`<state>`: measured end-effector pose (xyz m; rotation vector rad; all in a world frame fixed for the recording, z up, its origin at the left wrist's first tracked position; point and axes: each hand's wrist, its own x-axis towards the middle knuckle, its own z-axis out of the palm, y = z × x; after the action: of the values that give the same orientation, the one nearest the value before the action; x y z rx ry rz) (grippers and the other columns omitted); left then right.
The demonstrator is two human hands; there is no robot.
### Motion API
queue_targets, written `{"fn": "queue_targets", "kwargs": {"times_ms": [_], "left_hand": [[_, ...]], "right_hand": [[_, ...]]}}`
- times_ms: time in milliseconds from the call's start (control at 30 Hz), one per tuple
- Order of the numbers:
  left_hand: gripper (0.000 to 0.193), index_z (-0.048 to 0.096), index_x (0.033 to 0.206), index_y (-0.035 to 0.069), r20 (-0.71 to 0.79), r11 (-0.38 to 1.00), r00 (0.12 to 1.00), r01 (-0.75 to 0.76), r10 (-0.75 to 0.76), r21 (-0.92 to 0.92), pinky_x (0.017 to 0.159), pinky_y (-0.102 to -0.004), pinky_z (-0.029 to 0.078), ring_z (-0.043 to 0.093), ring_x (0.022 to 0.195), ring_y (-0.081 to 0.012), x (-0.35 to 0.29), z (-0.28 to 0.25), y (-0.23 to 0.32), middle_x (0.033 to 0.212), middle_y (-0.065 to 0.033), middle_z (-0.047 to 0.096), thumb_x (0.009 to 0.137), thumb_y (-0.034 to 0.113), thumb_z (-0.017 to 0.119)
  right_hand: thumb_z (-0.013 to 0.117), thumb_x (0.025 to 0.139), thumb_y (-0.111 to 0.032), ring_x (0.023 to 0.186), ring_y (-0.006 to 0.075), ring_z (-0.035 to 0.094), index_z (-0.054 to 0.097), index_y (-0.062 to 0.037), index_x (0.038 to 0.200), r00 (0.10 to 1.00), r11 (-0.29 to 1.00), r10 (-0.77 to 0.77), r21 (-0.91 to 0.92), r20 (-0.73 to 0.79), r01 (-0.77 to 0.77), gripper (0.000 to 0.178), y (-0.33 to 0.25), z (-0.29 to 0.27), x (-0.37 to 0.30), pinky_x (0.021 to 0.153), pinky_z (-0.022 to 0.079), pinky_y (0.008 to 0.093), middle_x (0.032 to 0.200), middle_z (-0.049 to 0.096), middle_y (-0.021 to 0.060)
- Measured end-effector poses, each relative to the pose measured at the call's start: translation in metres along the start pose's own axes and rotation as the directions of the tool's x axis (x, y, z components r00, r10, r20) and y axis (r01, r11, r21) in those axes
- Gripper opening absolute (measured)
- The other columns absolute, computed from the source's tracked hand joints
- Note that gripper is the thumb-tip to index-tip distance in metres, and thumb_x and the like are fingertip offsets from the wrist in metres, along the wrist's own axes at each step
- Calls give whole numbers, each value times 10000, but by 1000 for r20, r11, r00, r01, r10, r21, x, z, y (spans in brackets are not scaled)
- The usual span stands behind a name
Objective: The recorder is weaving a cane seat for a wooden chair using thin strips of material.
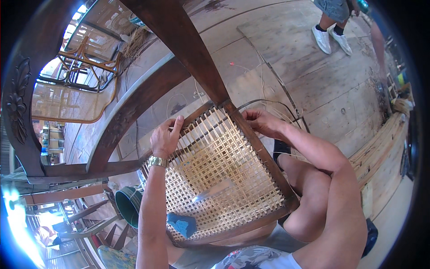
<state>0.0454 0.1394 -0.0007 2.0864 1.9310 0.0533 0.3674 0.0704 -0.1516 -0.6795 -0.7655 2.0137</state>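
Observation:
A dark wooden chair frame (257, 148) lies tilted across my lap, its seat filled with an open weave of pale cane (224, 166). Around the seat's left rail curl the fingers of my left hand (165, 139), the thumb pointing up; its fingertips are partly hidden. My right hand (262, 122) is just outside the right rail near the far corner, its fingers pinched together. What they pinch is too small to tell. On the weave rest a knife-like tool (212, 190) with a pale blade and a blue cloth or sponge (182, 225).
A green bucket (129, 204) stands left of my left forearm. The chair's curved arm (130, 103) extends far left. Beyond are rattan chairs (71, 101). A person's white shoes (322, 40) show at the far right, and long wooden strips (376, 148) lie along the right.

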Motion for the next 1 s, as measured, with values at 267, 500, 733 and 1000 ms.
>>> {"fn": "queue_targets", "kwargs": {"times_ms": [267,500,733,1000], "left_hand": [[742,736,1128,119,10,1000,1000,13,-13,-16,913,-458,490,670,1037,-367,-3,-1,-1,1030,-151,739,921,744,395],[740,735,1120,109,15,1000,1000,7,-6,-10,910,-456,489,672,1027,-367,-3,-3,2,1014,-154,740,921,741,404],[733,734,1118,105,-12,999,1000,-9,9,-31,905,-452,493,675,1019,-366,-3,-1,1,1017,-153,740,927,732,407],[734,737,1116,112,-4,1000,1000,3,-4,-23,901,-456,496,673,1025,-367,-3,-4,3,1023,-151,740,923,738,408]], "right_hand": [[657,947,-86,858,73,630,654,-69,1106,985,981,156,-106,-72,-163,160,6,12,4,754,504,237,971,676,-31],[637,957,-74,966,107,652,646,-57,1195,961,980,199,-18,193,-199,239,-19,-6,-11,850,507,267,1096,694,10],[662,946,-60,1003,120,634,622,-28,1207,989,998,60,-36,138,-56,266,-6,8,15,913,506,284,1071,669,2],[657,960,-73,982,108,626,615,-19,1147,983,994,76,-90,165,-62,200,-13,-11,2,902,505,272,1058,662,17]]}}
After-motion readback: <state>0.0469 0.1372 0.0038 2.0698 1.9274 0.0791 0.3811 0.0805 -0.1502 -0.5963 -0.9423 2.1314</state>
